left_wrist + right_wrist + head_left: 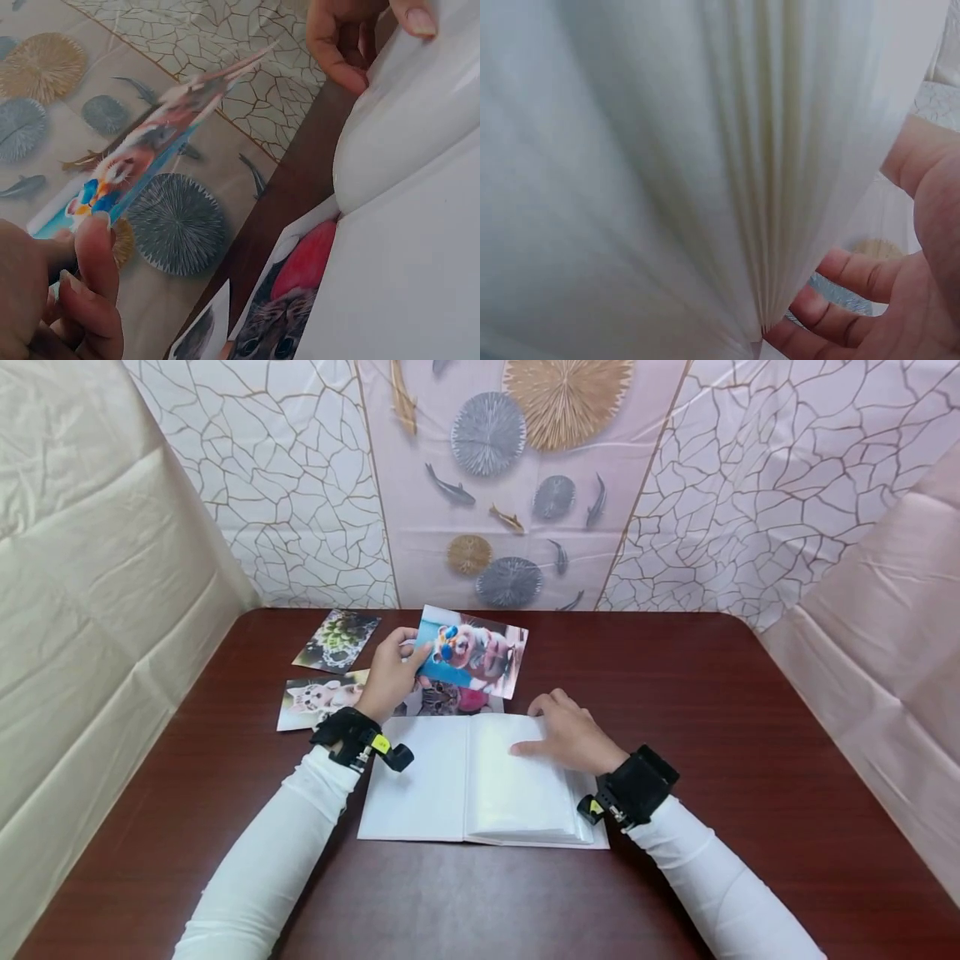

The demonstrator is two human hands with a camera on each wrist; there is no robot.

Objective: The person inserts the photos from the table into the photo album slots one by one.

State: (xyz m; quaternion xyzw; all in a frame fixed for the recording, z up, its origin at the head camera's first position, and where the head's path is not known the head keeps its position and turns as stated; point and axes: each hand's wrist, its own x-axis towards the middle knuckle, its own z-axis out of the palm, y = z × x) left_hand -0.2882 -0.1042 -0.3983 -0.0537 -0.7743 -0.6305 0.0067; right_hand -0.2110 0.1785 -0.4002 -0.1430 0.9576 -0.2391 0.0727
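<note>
My left hand (389, 678) pinches a glossy photo (472, 652) of an animal with blue and orange accents, held up above the table's far part. In the left wrist view the photo (127, 165) appears nearly edge-on, gripped between thumb and fingers. Before me lies an open photo album (416, 777) with white pages. My right hand (570, 735) grips its clear-sleeved right pages (517, 793) near the top edge, thumb on the face and fingers behind. Several fanned pages (742, 150) fill the right wrist view, with the fingers of the right hand (870, 307) at their edge.
Behind the album lies a photo of a kitten with something pink (442, 700), partly covered. To the left are a photo of a white cat (315, 697) and one of a green plant (337, 639). All rest on a dark red-brown table (750, 760).
</note>
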